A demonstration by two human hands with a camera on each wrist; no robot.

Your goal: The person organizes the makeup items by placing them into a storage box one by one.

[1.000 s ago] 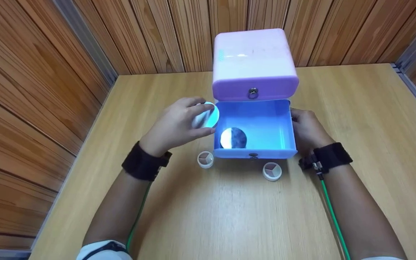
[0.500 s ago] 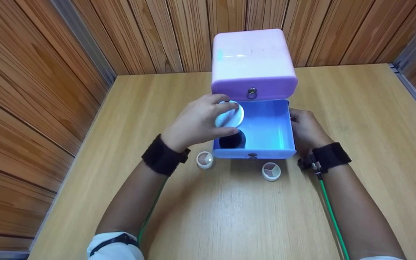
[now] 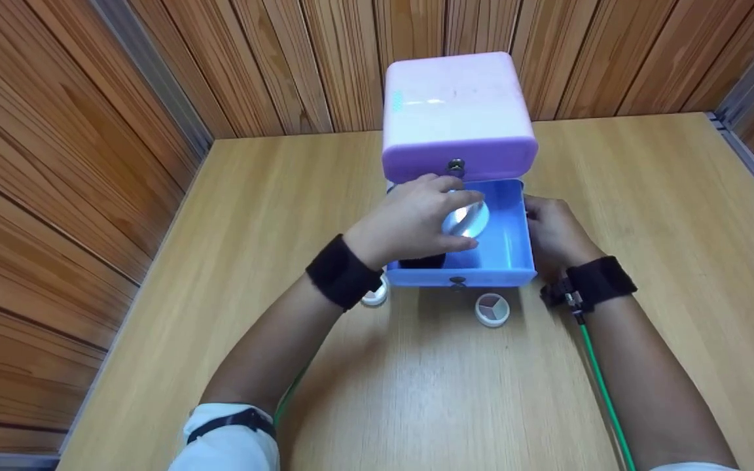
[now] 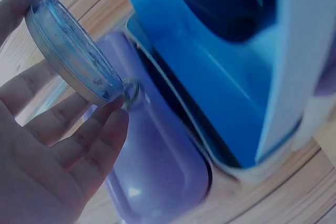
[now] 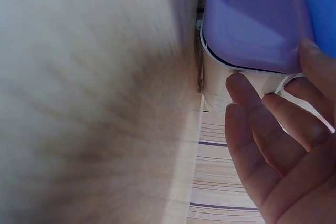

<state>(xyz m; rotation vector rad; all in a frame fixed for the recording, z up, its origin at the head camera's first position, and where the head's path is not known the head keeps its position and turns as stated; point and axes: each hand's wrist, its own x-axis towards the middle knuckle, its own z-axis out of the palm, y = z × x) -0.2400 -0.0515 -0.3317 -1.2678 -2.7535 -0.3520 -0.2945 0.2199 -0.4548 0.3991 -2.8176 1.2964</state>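
Observation:
My left hand (image 3: 410,219) holds a round flat case (image 3: 466,219) by its rim above the pulled-out blue drawer (image 3: 508,226). The left wrist view shows the case's clear side (image 4: 73,51) tilted between thumb and fingers. Inside the drawer at the front left lies a dark round disc (image 3: 423,262), partly covered by my left hand. My right hand (image 3: 557,232) stays beside the drawer's right side. In the right wrist view, its bent, relaxed fingers (image 5: 247,90) touch the cabinet's pale side, and the thumb reaches the purple front's edge.
The pink-topped drawer cabinet (image 3: 455,98) stands near the wood-panelled wall, its purple upper drawer closed. Two small round three-part pots sit before the drawer: one pot (image 3: 492,309) at right, another pot (image 3: 375,294) partly behind my left wrist. Green cables run along both forearms.
My left hand has carried the round case rightward from the drawer's left edge to over its middle. It now hides part of the dark disc and the left pot. My right hand has not moved.

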